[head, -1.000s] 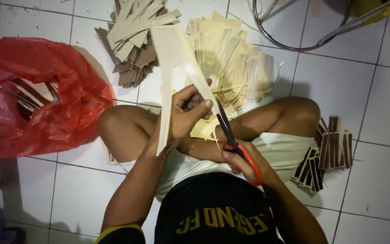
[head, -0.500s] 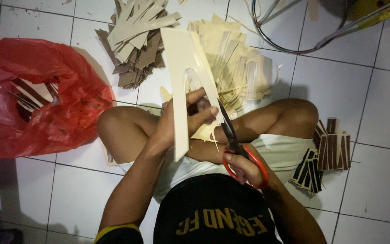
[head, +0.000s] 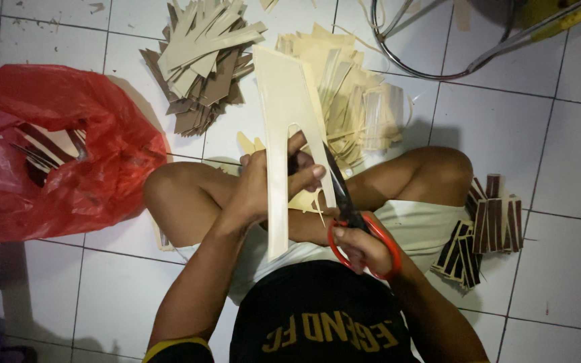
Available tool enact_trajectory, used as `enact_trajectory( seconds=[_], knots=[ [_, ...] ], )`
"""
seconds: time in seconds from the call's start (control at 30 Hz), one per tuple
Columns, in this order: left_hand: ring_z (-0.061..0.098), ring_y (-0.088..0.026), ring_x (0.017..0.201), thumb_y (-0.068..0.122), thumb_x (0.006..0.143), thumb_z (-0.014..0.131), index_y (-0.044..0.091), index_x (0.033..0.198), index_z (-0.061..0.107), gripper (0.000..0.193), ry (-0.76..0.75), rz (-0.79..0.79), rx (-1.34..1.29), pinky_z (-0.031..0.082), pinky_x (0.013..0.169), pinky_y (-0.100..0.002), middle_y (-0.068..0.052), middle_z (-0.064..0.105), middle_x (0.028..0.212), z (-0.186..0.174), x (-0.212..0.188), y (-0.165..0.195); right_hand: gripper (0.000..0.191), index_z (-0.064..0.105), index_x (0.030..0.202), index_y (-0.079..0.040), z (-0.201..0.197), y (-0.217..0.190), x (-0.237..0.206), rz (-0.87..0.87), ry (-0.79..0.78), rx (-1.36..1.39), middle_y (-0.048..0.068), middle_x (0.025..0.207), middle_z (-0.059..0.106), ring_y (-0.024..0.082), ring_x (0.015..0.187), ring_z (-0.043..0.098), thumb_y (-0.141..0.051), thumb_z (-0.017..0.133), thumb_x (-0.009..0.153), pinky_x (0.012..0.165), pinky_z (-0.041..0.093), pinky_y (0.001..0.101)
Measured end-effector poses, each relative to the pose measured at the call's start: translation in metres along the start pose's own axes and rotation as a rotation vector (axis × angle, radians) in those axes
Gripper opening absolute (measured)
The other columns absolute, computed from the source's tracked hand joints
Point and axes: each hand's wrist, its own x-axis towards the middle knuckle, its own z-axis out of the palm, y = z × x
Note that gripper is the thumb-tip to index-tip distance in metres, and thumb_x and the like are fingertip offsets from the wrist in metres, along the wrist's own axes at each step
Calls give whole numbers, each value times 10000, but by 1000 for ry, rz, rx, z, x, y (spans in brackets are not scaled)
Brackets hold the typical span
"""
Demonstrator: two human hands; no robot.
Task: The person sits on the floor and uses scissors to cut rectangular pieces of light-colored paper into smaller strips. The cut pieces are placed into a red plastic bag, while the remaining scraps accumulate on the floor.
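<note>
Left hand [head: 263,185] grips cream card strip [head: 284,128]; right hand [head: 364,247] works red-handled scissors [head: 347,212].

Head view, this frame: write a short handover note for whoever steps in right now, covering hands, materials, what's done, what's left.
Left hand: grips the cream sheet, held upright over the lap.
Right hand: fingers through the red-handled scissors, blades at the sheet's right edge, mid-cut.
Materials: pile of cream strips ahead, grey-brown offcuts to its left, dark brown bundles by the right knee, red plastic bag on the left holding more pieces.
Done: many strips already cut, judging by the piles.
Left: the sheet in hand is only partly cut.
</note>
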Motion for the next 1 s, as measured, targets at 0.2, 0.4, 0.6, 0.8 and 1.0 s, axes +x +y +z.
enact_trajectory(
  seconds=[0.2,0.4,0.6,0.8,1.0],
  knots=[
    [738,-242,790,237,946,610,-26,1183,630,355,143,-283,-950,655,730,-396,-163,710,987,-27,21,3,270,561,763,-24,3,8,-12,6,-20,40,7,498,429,120,351,392,-233,620,924,333,305,261],
    [721,-174,860,42,941,715,-51,1234,606,326,162,-12,-422,676,757,-332,-135,718,1019,-15,15,2,275,595,772,-15,6,8,-9,85,28,-59,23,514,459,138,399,454,-255,624,901,368,374,286],
    [727,-150,895,66,945,717,-59,1282,613,374,58,10,-355,670,783,-305,-129,732,1050,-7,10,0,226,620,835,-19,-3,6,-2,-28,-19,-118,40,537,538,155,445,533,-242,602,866,430,431,298],
    [731,-157,904,65,947,719,-62,1292,598,387,35,20,-445,670,780,-307,-134,726,1069,-7,7,-4,263,540,782,3,-3,18,-5,23,-39,115,17,520,442,142,378,406,-212,586,925,342,341,300],
    [747,-169,856,64,930,727,-47,1299,600,405,-21,8,-446,655,751,-327,-111,717,1045,-2,8,-11,266,571,758,6,-4,10,-2,-51,-37,-37,49,492,505,170,386,491,-215,585,905,385,414,311]
  ],
)
